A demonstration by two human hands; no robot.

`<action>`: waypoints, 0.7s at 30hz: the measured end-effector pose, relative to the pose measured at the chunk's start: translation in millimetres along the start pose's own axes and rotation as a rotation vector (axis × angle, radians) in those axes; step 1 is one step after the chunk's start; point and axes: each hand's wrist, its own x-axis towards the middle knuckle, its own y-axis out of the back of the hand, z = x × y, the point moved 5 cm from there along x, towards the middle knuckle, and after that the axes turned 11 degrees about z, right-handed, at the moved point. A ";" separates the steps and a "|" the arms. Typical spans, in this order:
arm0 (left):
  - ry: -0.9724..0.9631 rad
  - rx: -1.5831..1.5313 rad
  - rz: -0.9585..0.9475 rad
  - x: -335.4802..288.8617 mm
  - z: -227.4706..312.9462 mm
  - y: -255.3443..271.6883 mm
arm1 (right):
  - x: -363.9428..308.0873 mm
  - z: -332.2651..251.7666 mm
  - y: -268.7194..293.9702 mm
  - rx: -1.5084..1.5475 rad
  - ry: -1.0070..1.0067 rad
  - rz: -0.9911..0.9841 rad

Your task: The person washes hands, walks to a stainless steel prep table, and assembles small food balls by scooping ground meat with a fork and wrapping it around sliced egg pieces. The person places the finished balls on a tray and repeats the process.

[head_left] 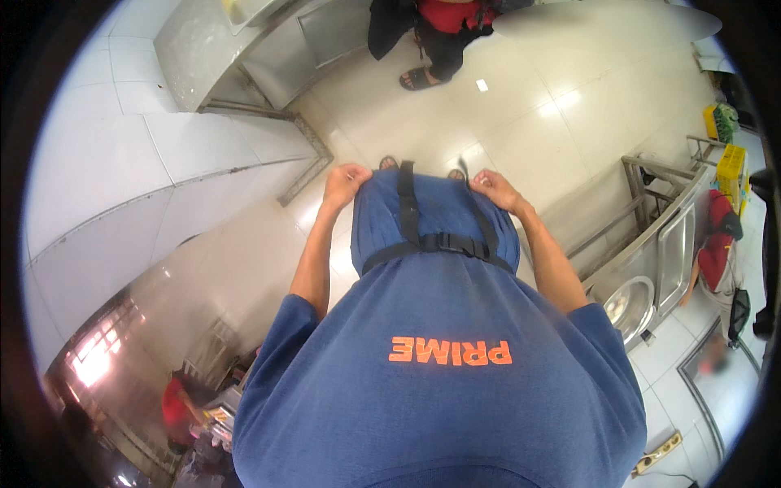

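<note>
I look straight down my own body. My left hand (345,180) and my right hand (495,189) each pinch the lower hem of my blue shirt (439,382), one at each front corner, pulling it out in front of me. Black harness straps with a plastic buckle (439,241) cross the shirt at my waist. My toes in sandals (389,163) peek out just beyond the hem on the pale tiled floor.
A steel counter (244,49) stands at the upper left. Another person in dark trousers and sandals (423,77) stands ahead. A steel table (659,244) with a round bowl (630,305) is on my right. White tiled wall lies to the left.
</note>
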 end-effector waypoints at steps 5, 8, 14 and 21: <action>-0.114 0.242 -0.109 23.7 17.9 39.5 | -0.2 -66.0 13.9 -0.619 -0.056 0.096; -0.144 0.074 -0.108 30.4 62.8 87.3 | -29.0 -153.2 47.8 -0.350 0.031 0.285; -0.110 -0.569 -0.395 64.1 83.6 142.0 | -52.2 -210.0 55.3 0.603 0.126 0.155; -0.356 -0.119 -0.283 41.7 74.0 134.7 | -3.3 -226.4 -11.0 -0.036 0.128 0.108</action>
